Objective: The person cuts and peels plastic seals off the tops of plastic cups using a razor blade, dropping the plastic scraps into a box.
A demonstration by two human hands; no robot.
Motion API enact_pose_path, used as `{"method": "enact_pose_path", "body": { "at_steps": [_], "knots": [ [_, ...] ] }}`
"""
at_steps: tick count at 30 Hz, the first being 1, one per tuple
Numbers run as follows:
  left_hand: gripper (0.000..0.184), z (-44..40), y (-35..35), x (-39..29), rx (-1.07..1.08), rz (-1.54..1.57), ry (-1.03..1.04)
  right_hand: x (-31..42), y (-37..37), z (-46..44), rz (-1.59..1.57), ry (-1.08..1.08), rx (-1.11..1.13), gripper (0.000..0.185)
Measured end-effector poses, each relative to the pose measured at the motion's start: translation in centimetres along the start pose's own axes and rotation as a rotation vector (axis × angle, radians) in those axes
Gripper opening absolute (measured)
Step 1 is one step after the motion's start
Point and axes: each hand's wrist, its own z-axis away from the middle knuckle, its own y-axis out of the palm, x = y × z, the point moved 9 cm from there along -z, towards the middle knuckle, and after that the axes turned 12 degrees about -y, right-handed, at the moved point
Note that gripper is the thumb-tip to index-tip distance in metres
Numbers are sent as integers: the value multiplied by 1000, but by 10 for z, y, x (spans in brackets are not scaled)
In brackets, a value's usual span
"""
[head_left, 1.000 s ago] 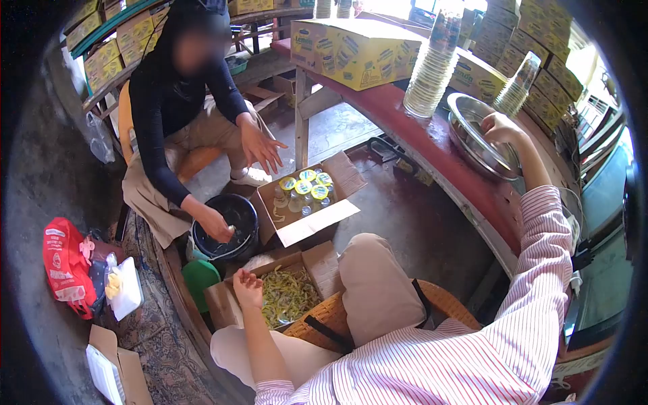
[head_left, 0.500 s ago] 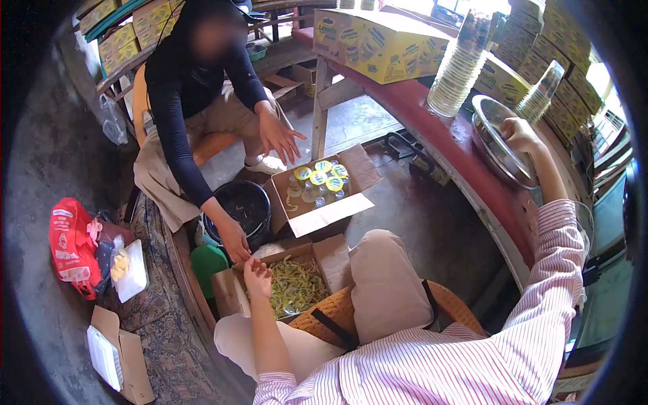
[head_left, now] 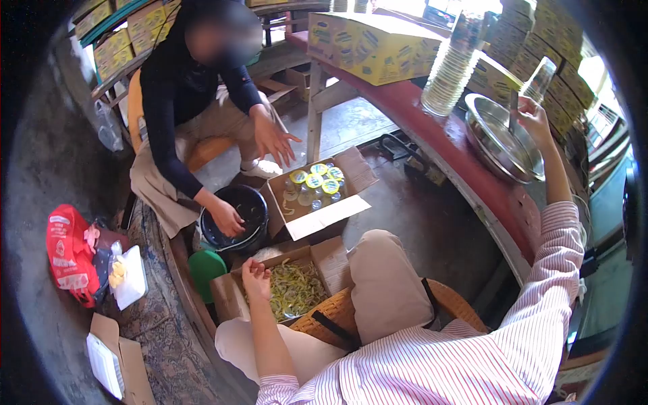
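My right hand [head_left: 534, 121] is closed around the flat grey handle of a metal utensil [head_left: 514, 111]; its lower end is in a steel bowl [head_left: 480, 138], and its kind is unclear. The bowl rests tilted on the red-topped bench. Over the near left part of a cardboard box [head_left: 233, 297] is my left hand [head_left: 256, 278], fingers curled inward; whether something small is in them is hidden. Yellow-green strips [head_left: 297, 290] fill that box. Across from me, a co-worker has one hand [head_left: 226, 217] over a dark bucket [head_left: 246, 196] and the other hand [head_left: 273, 140] spread in the air.
A second open carton [head_left: 317, 219] holds several small cups with yellow-green lids [head_left: 314, 180]. Stacked clear cups [head_left: 445, 81] and a yellow printed carton [head_left: 371, 50] stand on the bench [head_left: 432, 125]. At left lie a red bag [head_left: 64, 253] and a white foam container [head_left: 131, 277].
The co-worker's hand has left mine and moved back to the bucket. My right hand has risen slightly, and the utensil handle now shows upright in the bowl. My left hand has barely moved.
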Motion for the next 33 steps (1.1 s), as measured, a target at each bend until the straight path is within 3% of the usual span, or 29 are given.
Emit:
{"method": "enact_pose_path", "body": {
  "at_steps": [2,9,10,13,15,19,24,27,30,33],
  "knots": [
    [13,-5,-5,0,-2,-11,5,-1,-11,-1,-57,3,-81,48],
    [12,-1,-7,1,-53,22,7,3,1,-3,124,-43,70,50],
    [11,0,-10,0,-72,27,14,11,17,5,104,77,207,49],
    [14,0,-8,0,-6,-7,36,17,-7,-2,311,-108,-42,48],
    [14,2,-9,0,-26,-15,15,21,-8,-2,335,-201,-2,48],
    [12,-3,-8,2,-28,20,-1,3,0,5,182,-101,128,49],
    [12,8,3,-1,-51,84,1,-8,-2,8,338,-42,211,45],
    [11,11,2,-7,-40,93,14,32,-29,5,510,-136,-191,43],
    [11,17,7,-12,-8,85,39,113,-10,8,407,-236,-354,41],
    [11,21,13,-13,-36,81,26,188,67,2,143,-387,-200,38]
  ]
}}
